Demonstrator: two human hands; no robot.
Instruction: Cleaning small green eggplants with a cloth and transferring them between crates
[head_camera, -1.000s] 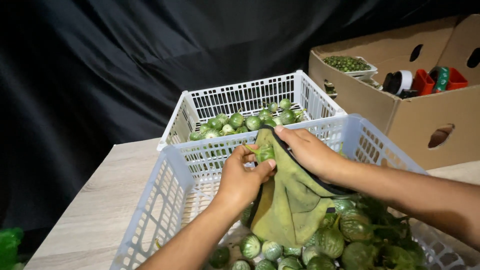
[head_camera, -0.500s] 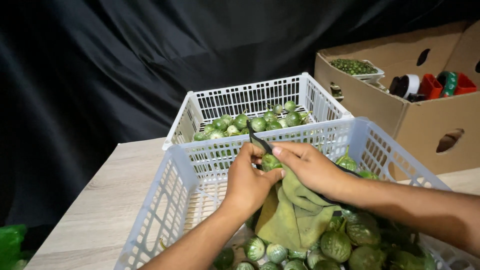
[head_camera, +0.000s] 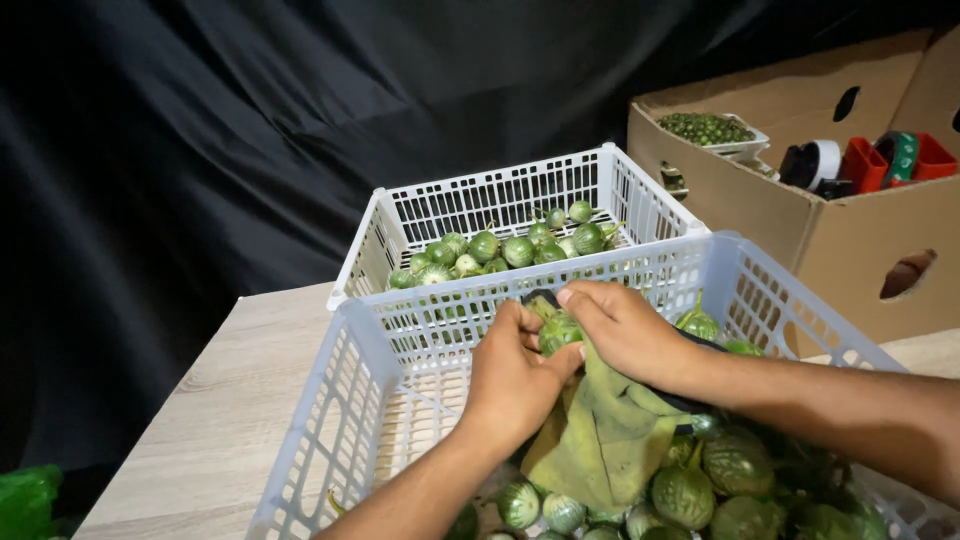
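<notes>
Over the near white plastic basket (head_camera: 352, 400), both hands meet on one small round green eggplant (head_camera: 560, 330). My left hand (head_camera: 515, 375) grips it from the left, fingers curled. My right hand (head_camera: 625, 330) pinches its top from the right and also holds an olive-green cloth (head_camera: 605, 435) that hangs down into the basket; a dark object runs under this hand. Below the cloth lie several green striped eggplants (head_camera: 690, 490).
A second white basket (head_camera: 500, 195) behind holds several smaller green eggplants (head_camera: 520, 248). A cardboard box (head_camera: 850, 235) at the right carries a tray of tiny green fruit (head_camera: 708, 128), tape rolls and red items. Black cloth backdrop; wooden table (head_camera: 215, 420); green bag (head_camera: 25, 500) at lower left.
Both hands stay together on the eggplant and have shifted slightly within the basket; the fingers have turned around the fruit. The cloth hangs lower under the right hand.
</notes>
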